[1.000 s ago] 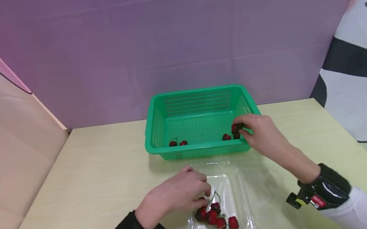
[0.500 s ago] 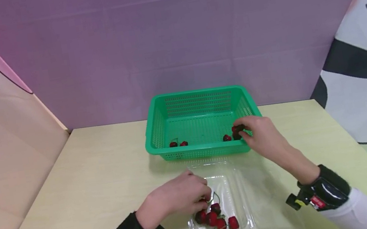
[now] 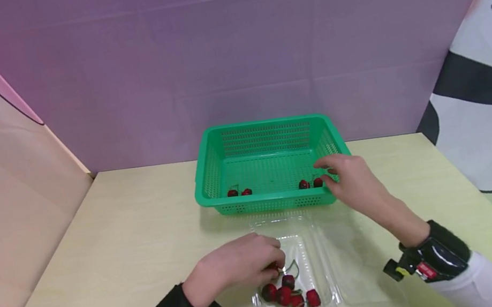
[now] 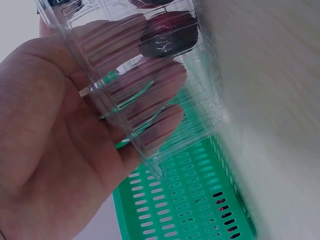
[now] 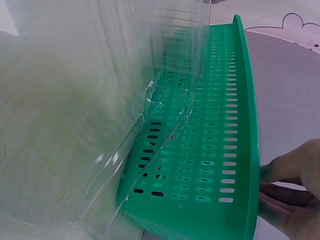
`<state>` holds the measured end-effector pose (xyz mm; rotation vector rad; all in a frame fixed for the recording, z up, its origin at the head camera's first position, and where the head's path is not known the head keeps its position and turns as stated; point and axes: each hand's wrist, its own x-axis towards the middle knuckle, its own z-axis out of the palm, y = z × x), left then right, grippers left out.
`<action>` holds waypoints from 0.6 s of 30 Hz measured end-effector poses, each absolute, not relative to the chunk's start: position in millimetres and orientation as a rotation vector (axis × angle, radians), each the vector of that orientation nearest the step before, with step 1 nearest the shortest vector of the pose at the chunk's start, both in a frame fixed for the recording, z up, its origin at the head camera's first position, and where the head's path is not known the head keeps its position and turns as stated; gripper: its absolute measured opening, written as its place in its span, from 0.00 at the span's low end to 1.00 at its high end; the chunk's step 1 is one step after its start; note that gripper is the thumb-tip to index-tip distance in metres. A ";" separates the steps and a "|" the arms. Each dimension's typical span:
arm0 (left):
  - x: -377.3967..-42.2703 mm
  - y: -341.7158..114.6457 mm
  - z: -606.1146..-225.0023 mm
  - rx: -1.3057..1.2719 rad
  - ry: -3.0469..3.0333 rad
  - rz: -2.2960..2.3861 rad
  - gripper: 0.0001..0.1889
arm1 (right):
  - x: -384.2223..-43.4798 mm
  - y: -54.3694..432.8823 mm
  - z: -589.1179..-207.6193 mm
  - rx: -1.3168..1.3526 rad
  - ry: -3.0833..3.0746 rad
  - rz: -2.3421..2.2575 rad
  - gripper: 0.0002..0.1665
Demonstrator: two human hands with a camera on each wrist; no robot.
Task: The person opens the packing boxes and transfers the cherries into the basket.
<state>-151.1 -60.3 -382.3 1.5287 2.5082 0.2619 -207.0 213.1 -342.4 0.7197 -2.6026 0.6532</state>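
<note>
My left hand reaches into a clear plastic clamshell container, fingertips pinching a dark red cherry, mostly hidden behind the fingers. Several more cherries lie at the container's near end, one with a green stem curling up. In the left wrist view, curled fingers show through the clear wall close to a cherry. My right hand is over the right front corner of a green basket, thumb and fingers apart, nothing between them. Just by its fingertips sits a cherry, with another cherry to its left.
Two cherries lie at the basket's front left. The container's clear lid lies folded open to the right. Behind the pale wooden table rises a purple backdrop, with printed cloth on both sides.
The right hand has lowered its cherry into the basket and let go, its fingers parting. The left hand stays over the container; the stem beside its fingertips has shifted slightly.
</note>
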 end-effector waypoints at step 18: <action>-148.4 -60.1 -378.4 1.481 2.470 0.300 0.05 | -206.2 211.6 -343.1 0.709 -2.617 0.655 0.15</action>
